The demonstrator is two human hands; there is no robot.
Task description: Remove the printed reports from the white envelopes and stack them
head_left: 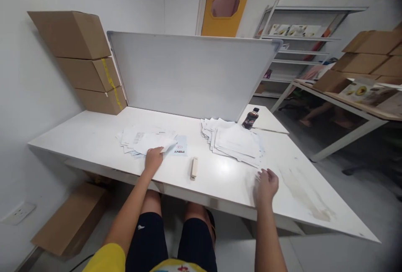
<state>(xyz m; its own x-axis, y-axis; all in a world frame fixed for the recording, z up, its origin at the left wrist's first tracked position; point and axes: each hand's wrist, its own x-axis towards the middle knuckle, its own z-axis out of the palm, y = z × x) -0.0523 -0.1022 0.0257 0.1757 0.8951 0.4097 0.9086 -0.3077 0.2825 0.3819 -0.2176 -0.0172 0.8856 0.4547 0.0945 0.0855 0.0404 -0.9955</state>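
My left hand (153,159) pinches the near edge of a white sheet (150,141) on the left paper pile, and the sheet's right corner is lifted. Beneath it, a light blue printed sheet (181,145) sticks out to the right. My right hand (267,182) is near the table's front edge, close to the near corner of the right paper pile (235,140); its fingers are curled, and I cannot make out anything in them. A cream stapler (194,168) lies between the two piles.
The white table (94,132) has a whiteboard (191,75) standing along its back. Stacked cardboard boxes (94,69) are at the back left. A dark drink bottle (251,118) stands behind the right pile. Another person's legs (323,115) show under the far table.
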